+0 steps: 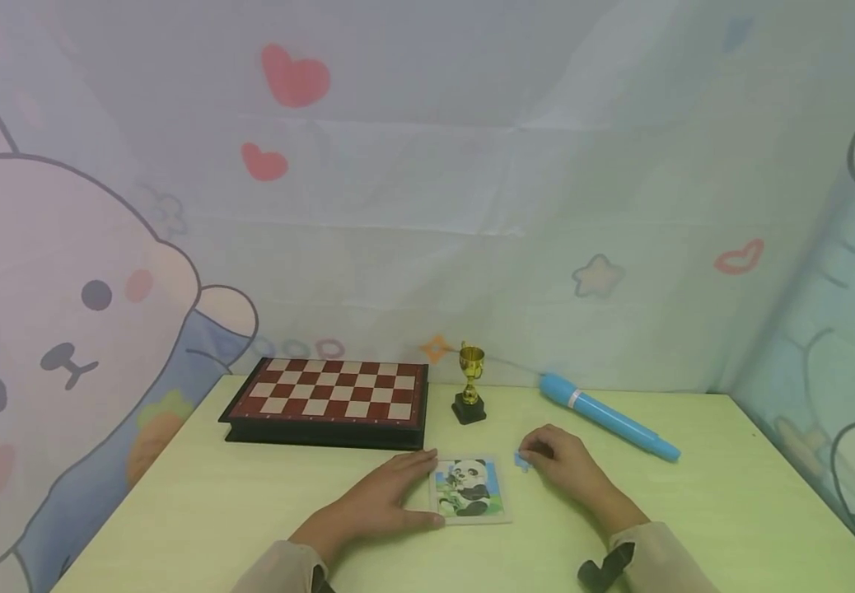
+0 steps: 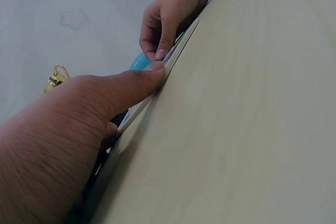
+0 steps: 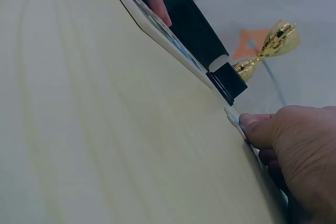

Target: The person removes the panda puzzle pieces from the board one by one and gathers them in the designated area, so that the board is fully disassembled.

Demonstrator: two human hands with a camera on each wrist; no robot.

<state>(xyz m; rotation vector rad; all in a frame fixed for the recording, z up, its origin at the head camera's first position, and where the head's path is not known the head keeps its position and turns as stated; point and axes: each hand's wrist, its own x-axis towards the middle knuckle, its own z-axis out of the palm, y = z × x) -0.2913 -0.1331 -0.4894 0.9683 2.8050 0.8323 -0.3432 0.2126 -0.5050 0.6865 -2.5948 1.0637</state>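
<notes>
A square panda jigsaw puzzle [image 1: 469,487] in a pale frame lies flat near the middle of the table. Spread along its left side is my left hand [image 1: 379,498], the fingers at the upper left corner and the thumb on the lower left corner. In the left wrist view the thumb [image 2: 142,80] presses on the frame's edge. To the right of the puzzle, my right hand [image 1: 564,463] pinches a small light-blue puzzle piece [image 1: 521,461] between thumb and fingertips, close over the table. The right wrist view shows the piece [image 3: 233,118] edge-on under the thumb.
A red-and-white chessboard box [image 1: 331,395] stands at the back left. Behind the puzzle is a small gold trophy cup [image 1: 471,371] on a black base. A blue pen-shaped object [image 1: 609,414] lies at the back right. A printed cloth hangs behind the table.
</notes>
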